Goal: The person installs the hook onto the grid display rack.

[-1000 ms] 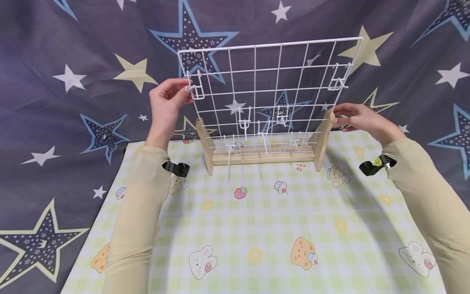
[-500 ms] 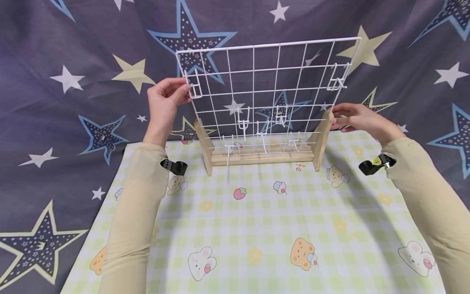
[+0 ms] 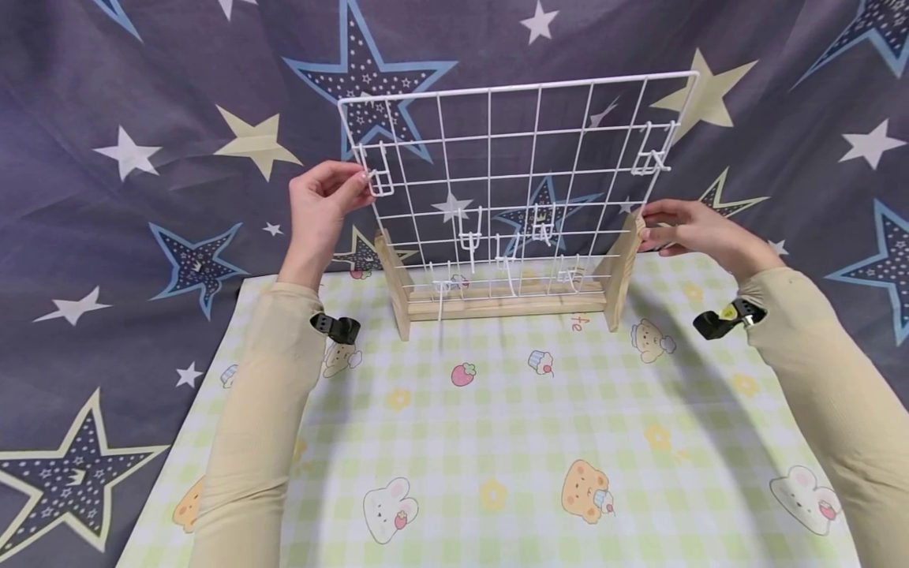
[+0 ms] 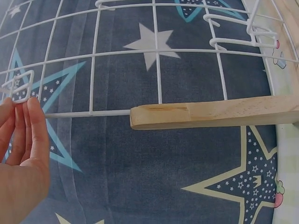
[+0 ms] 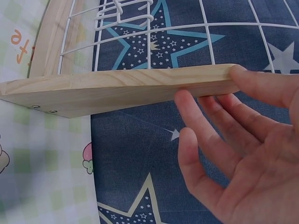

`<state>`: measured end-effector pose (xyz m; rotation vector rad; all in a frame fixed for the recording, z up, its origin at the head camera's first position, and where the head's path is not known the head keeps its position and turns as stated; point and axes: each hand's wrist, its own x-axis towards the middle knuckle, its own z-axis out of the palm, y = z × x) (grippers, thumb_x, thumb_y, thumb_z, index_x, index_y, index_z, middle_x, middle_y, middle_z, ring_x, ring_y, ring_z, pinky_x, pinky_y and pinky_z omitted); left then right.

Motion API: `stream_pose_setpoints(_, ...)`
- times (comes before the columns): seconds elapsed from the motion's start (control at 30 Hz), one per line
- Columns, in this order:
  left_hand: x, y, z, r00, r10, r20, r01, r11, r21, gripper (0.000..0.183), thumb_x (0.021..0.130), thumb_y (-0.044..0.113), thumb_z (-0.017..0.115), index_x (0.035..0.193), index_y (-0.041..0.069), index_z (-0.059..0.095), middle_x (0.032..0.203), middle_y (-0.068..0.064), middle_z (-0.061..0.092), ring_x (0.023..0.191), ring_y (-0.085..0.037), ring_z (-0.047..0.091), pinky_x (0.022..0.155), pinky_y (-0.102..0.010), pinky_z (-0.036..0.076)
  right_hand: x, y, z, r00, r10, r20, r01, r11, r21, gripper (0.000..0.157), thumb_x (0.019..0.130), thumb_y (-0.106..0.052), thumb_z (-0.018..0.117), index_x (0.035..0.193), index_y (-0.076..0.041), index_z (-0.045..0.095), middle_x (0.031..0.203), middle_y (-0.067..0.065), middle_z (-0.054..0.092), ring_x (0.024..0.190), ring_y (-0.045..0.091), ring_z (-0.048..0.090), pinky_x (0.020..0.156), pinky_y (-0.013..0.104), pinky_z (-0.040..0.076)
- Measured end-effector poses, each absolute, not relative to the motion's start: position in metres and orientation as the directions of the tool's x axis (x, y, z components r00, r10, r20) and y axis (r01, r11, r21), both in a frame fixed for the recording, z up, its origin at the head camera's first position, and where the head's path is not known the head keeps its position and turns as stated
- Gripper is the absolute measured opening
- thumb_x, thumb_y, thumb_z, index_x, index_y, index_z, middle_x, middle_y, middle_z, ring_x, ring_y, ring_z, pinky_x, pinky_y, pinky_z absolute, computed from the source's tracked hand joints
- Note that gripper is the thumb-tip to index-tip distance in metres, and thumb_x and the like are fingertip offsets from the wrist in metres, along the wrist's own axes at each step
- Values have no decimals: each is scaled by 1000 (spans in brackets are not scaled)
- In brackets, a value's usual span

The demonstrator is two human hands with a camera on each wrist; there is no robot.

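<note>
A white wire grid panel (image 3: 513, 175) stands upright in a wooden stand (image 3: 507, 306). My left hand (image 3: 323, 201) is at the grid's left edge, thumb and fingertips pinching a white wire hook (image 3: 381, 183) that hangs there. In the left wrist view, that hook (image 4: 21, 88) sits just above the fingertips of the left hand (image 4: 28, 154). On the other side, my right hand (image 3: 685, 227) holds the top of the stand's right upright (image 3: 623, 272). The right wrist view shows its thumb on the upright's edge (image 5: 140, 79) and fingers against the outer face.
Another hook (image 3: 649, 162) hangs near the grid's right edge, and several more, such as one hook (image 3: 472, 237), hang lower down. A checked tablecloth (image 3: 440, 426) covers the table. Close behind the grid is a dark star-patterned cloth (image 3: 213, 63).
Over the last half second, my left hand has lowered slightly with the hook at the grid's left edge. My right hand stays on the wooden upright.
</note>
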<state>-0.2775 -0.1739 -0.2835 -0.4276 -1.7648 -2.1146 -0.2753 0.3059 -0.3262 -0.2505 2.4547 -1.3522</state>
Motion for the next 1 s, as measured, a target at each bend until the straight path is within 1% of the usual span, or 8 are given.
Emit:
stream_pose_setpoints(0.17,-277,-175,-285,-894,-77,442,449,-170,877,7,86,-9,67,87,-5,72,79,-12,69,69,-20,67,69,-27,58,-276,306,-327,-928,-316,-196,4,517,-856,53,100,-18,55,143,2,31,130,5,51,92,2,64,80,27,53)
stream_pose_setpoints(0.27,-276,-175,-286,-895,-79,440,447,-164,880,5,86,-9,67,88,-6,71,79,-13,69,69,-20,66,69,-27,58,-275,307,-327,-929,-315,-195,8,510,-860,53,100,-17,55,143,2,32,126,1,53,92,3,64,81,27,53)
stream_pose_setpoints(0.37,-275,-177,-289,-895,-81,438,445,-154,882,4,87,-8,67,89,-7,71,80,-15,69,69,-19,66,69,-27,58,-275,307,-327,-930,-312,-193,10,506,-863,53,99,-18,56,142,2,33,124,-1,54,92,4,65,81,27,54)
stream_pose_setpoints(0.67,-273,-185,-300,-903,-102,417,429,-169,888,3,86,-7,68,87,-6,71,77,-16,68,69,-20,66,67,-27,58,-273,307,-327,-931,-306,-196,16,504,-863,55,100,-20,55,143,2,31,128,4,51,93,3,64,81,26,54)
stream_pose_setpoints(0.83,-270,-192,-312,-905,-111,410,423,-152,893,4,86,-7,68,87,-6,71,78,-16,68,70,-21,66,67,-27,58,-271,307,-331,-936,-303,-179,-5,519,-855,56,101,-24,53,146,0,30,136,12,48,95,3,63,79,23,52)
stream_pose_setpoints(0.9,-269,-194,-318,-907,-117,405,419,-140,897,4,86,-8,68,87,-6,71,78,-16,68,70,-20,66,68,-27,58,-270,308,-334,-941,-299,-156,-26,524,-851,57,101,-27,53,147,-1,31,132,8,52,96,2,62,79,21,50)
stream_pose_setpoints(1.0,-266,-198,-328,-906,-124,405,417,-100,903,4,87,-7,68,88,-6,71,77,-14,68,69,-19,66,67,-27,58,-268,308,-338,-949,-285,-137,-42,541,-840,59,100,-31,54,147,-3,32,133,8,53,100,0,59,80,18,48)
